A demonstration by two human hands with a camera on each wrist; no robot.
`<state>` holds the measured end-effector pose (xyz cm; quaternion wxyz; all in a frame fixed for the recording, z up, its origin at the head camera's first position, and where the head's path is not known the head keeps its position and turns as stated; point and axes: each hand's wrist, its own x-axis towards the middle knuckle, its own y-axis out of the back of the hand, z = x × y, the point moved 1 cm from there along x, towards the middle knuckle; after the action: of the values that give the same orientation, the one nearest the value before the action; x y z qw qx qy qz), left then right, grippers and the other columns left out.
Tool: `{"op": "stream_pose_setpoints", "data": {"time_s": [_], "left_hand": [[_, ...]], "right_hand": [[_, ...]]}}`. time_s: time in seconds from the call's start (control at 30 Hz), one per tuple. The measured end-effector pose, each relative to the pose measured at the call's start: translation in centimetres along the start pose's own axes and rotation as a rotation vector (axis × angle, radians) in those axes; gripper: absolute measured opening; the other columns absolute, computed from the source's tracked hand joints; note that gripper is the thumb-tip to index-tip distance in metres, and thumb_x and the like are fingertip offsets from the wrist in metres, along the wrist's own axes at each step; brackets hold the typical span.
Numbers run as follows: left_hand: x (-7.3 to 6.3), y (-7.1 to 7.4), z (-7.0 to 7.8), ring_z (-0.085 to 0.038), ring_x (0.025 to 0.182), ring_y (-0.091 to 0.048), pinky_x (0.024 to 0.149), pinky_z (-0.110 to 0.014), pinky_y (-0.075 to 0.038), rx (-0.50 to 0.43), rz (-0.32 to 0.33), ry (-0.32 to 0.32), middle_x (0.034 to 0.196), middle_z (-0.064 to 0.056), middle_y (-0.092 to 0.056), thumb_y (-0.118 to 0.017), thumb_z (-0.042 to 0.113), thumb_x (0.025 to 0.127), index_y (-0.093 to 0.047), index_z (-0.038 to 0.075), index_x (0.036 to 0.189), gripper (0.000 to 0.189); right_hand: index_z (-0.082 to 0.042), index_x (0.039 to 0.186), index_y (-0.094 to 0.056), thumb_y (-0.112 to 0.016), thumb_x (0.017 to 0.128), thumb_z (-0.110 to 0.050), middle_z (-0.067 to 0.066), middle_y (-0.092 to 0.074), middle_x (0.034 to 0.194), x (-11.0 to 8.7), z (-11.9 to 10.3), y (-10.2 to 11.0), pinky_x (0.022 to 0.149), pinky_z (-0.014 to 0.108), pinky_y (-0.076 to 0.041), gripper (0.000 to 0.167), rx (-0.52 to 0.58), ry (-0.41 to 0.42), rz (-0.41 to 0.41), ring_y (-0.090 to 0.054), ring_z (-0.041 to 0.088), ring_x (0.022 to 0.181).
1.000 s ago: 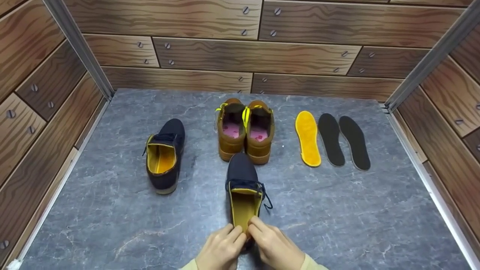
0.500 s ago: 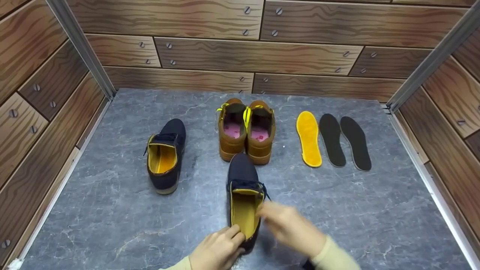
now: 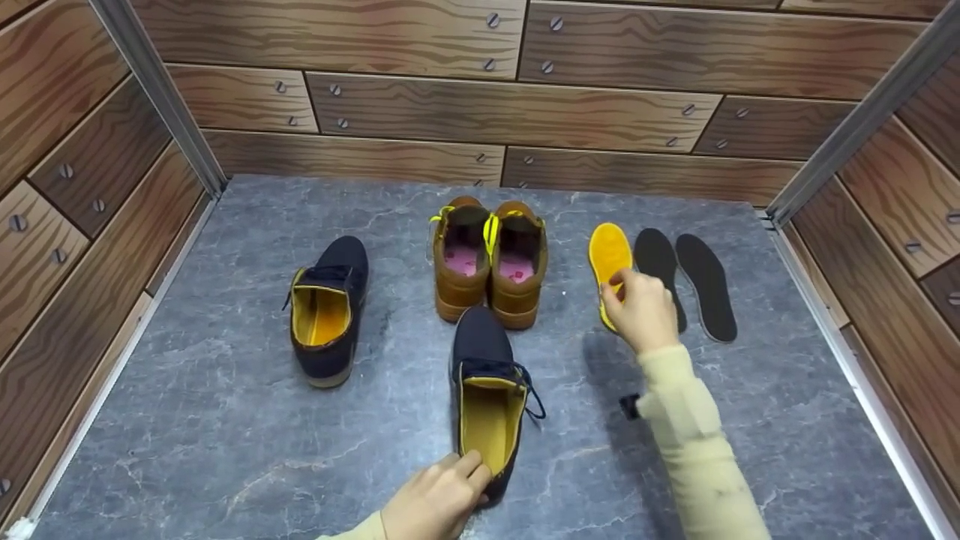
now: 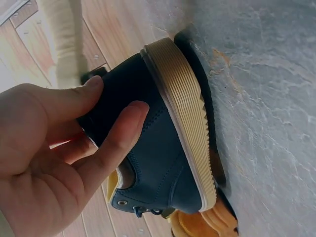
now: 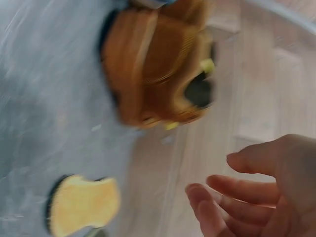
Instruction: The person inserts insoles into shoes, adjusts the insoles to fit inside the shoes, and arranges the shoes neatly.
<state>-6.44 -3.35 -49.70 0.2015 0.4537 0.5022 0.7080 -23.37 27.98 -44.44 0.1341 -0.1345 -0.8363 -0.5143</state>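
Note:
A navy lace-up shoe [image 3: 482, 341] with a yellow lining stands at the front middle. My left hand [image 3: 441, 491] pinches its heel collar; the left wrist view shows the thumb and fingers on either side of the shoe's heel [image 4: 123, 94]. My right hand [image 3: 645, 307] hovers over the lower half of a yellow insole [image 3: 609, 247] and partly hides it. Seen from the right wrist, the fingers are loosely bent and apart, with nothing between them, and the insole [image 5: 86, 205] lies away from them.
A second navy shoe [image 3: 330, 367] stands at the left. Brown shoes [image 3: 517, 304] with yellow laces stand behind the middle shoe. Two black insoles, a nearer one [image 3: 655, 251] and a farther one [image 3: 709, 289], lie right of the yellow one. Wood-patterned walls [image 3: 420, 112] bound the grey floor.
My right hand has left the navy shoe and moved forward and right to the yellow insole. My left hand has stayed at the shoe's heel.

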Motion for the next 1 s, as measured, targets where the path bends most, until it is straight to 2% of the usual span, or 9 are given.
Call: {"op": "stream_pose_setpoints", "data": {"time_s": [0.2,0.53,0.77,0.87,1.0], "left_hand": [[-0.1,-0.1,0.0,-0.012,0.065,-0.056,0.056,-0.018,-0.052,0.005,0.014,-0.006,0.086,0.002,-0.06,-0.085,0.021,0.083,-0.066,0.011,0.091,0.023],[-0.2,0.0,0.1,-0.013,0.067,-0.056,0.055,-0.019,-0.052,0.002,-0.007,0.019,0.087,0.002,-0.059,-0.085,0.021,0.084,-0.066,0.012,0.091,0.022],[-0.1,-0.1,0.2,-0.013,0.067,-0.057,0.056,-0.019,-0.053,0.009,-0.018,0.031,0.088,0.002,-0.061,-0.085,0.021,0.084,-0.067,0.011,0.092,0.022],[-0.1,-0.1,0.2,-0.013,0.067,-0.056,0.056,-0.019,-0.053,0.004,-0.021,0.033,0.089,0.002,-0.062,-0.085,0.021,0.084,-0.067,0.011,0.092,0.022],[-0.1,-0.1,0.2,-0.013,0.066,-0.055,0.056,-0.019,-0.052,0.002,-0.009,0.03,0.088,0.002,-0.061,-0.084,0.022,0.084,-0.066,0.011,0.091,0.022]], "right_hand": [[0.005,0.106,-0.072,-0.063,0.096,-0.019,0.031,-0.075,0.104,1.9,2.5,-2.3,0.074,0.067,-0.056,0.028,-0.062,-0.136,-0.055,-0.071,0.057,0.089],[0.008,0.105,-0.068,-0.064,0.093,-0.02,0.033,-0.069,0.107,2.3,4.4,-5.0,0.08,0.07,-0.056,0.03,-0.1,-0.214,-0.065,-0.068,0.059,0.098],[0.01,0.131,-0.056,-0.07,0.095,-0.034,0.035,-0.057,0.124,2.3,5.6,-7.0,0.091,0.068,-0.054,0.058,-0.152,-0.279,-0.161,-0.057,0.055,0.114],[0.011,0.135,-0.052,-0.069,0.095,-0.037,0.037,-0.055,0.125,2.5,5.8,-7.6,0.092,0.068,-0.053,0.064,-0.175,-0.288,-0.184,-0.055,0.055,0.117],[0.013,0.134,-0.053,-0.068,0.095,-0.033,0.038,-0.053,0.127,2.7,6.2,-7.9,0.093,0.068,-0.054,0.062,-0.206,-0.294,-0.184,-0.054,0.056,0.118]]}}
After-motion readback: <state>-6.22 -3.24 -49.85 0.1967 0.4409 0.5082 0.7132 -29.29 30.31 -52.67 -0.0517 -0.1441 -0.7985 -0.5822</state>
